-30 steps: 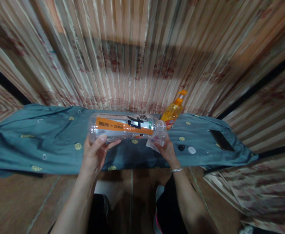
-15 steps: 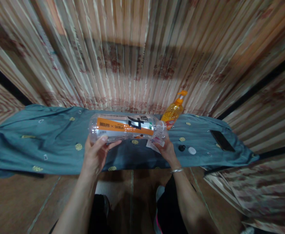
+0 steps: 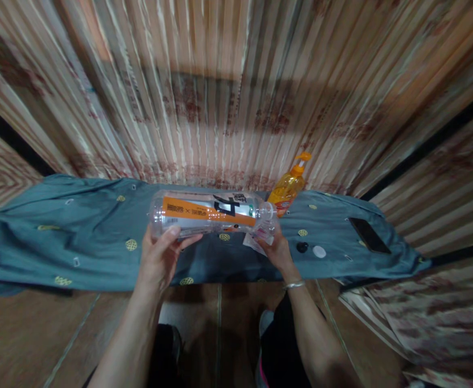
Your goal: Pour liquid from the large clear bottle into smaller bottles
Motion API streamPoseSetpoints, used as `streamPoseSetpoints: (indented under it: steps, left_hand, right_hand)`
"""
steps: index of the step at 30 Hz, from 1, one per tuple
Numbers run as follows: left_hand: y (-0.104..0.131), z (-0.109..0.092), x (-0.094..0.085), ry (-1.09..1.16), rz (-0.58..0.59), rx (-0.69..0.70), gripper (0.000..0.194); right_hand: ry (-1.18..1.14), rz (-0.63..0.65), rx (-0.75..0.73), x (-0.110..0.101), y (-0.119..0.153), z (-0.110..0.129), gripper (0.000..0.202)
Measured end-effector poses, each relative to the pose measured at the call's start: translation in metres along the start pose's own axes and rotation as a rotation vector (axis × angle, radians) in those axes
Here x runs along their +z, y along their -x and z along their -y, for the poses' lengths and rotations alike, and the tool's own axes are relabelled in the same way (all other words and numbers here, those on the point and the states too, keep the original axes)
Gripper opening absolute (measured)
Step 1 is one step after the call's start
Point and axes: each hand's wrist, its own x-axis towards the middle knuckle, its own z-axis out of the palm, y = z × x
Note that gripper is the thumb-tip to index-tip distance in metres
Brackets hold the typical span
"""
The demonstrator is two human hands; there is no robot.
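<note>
Teal and cloth-covered, the tabletop is stretching across the view. The left hand is cradling the base end of a clear bottle, its fingers curving underneath and its thumb pressing the near side. The bottle is lying sideways in the grip, neck pointing right. The right hand is gripping that neck, its fingers partly hiding behind it. Compared with a second ago, hardly anything is changing: both hands are keeping this pose, so the handling seems to be pausing at a steady hold. Farther right, an orange pump bottle is standing, and a black cap, a white disc and a phone are lying.
</note>
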Motion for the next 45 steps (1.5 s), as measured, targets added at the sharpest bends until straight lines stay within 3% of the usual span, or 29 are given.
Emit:
streamPoseSetpoints:
  steps: [13, 45]
  left_hand:
    - [-0.0004, 0.0001, 0.0000, 0.028, -0.014, -0.011, 0.057]
    - [-0.0003, 0.0002, -0.0022, -0.008, 0.030, 0.011, 0.057]
  right_hand:
    - [-0.020, 0.003, 0.010, 0.0000, -0.0006, -0.0020, 0.072]
    - [-0.030, 0.009, -0.012, -0.0014, -0.0004, 0.0019, 0.067]
